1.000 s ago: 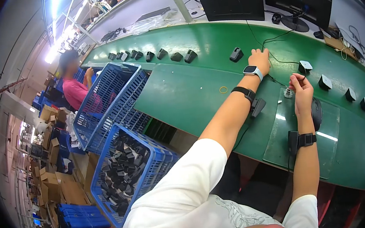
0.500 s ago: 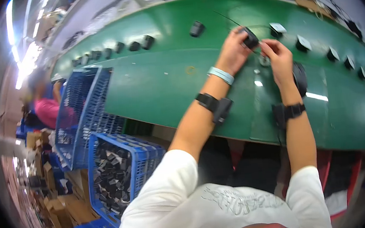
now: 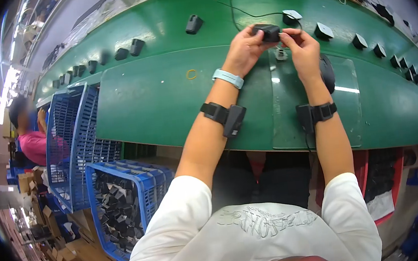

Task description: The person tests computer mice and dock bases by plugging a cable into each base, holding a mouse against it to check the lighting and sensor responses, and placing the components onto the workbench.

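My left hand [image 3: 245, 51] is closed around a small black plastic housing [image 3: 267, 32], held over the far half of the green bench. At the housing's right end, the thumb and forefinger of my right hand [image 3: 304, 53] are pinched together. Whatever lies between them is too small to make out. Just below the housing, a small pale part [image 3: 280, 54] rests on the bench. A dark round object [image 3: 327, 74] is partly hidden behind my right wrist. Beyond my hands runs a thin black cable [image 3: 253, 14].
Black housings [image 3: 194, 24] line the bench [image 3: 150, 96] to the left, and white-faced black units [image 3: 324, 31] to the right. A yellow ring [image 3: 191, 74] lies nearer. At left are a blue crate of black parts [image 3: 118, 204], another blue crate [image 3: 71, 138] and a seated person [image 3: 36, 142].
My view has shifted, so the bench and crates sit differently in frame. The black housing is now turned more level, still in my left hand, with my right fingers at its end.
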Action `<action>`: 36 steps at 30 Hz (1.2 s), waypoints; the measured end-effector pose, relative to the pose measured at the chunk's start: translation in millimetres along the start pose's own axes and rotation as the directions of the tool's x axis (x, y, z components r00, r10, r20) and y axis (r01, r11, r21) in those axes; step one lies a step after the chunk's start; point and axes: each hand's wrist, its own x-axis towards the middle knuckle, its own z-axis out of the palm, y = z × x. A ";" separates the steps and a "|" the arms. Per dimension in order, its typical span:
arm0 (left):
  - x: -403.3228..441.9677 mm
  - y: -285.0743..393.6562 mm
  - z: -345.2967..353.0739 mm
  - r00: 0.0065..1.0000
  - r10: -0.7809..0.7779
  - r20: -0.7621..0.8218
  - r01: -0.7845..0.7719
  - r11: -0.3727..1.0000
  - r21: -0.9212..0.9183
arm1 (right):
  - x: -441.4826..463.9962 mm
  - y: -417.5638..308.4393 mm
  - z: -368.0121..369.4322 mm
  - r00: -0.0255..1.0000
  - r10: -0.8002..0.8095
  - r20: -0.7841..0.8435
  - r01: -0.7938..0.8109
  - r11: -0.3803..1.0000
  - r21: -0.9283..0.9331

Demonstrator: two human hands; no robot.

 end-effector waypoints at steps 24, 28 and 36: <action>2.9 -15.3 4.3 0.994 -0.103 -0.032 0.108 0.929 0.354 | 22.9 10.7 -50.8 0.986 -0.014 0.166 0.045 0.981 -0.186; -1.6 -8.3 9.7 0.983 -0.179 0.039 0.174 0.980 0.093 | 19.3 -16.1 -40.4 0.991 -0.095 0.098 0.126 0.912 -0.391; 8.3 -11.7 -7.6 0.982 -0.103 -0.158 0.086 0.990 -0.112 | -15.8 -62.5 -88.1 0.835 0.435 0.337 0.214 0.306 -0.928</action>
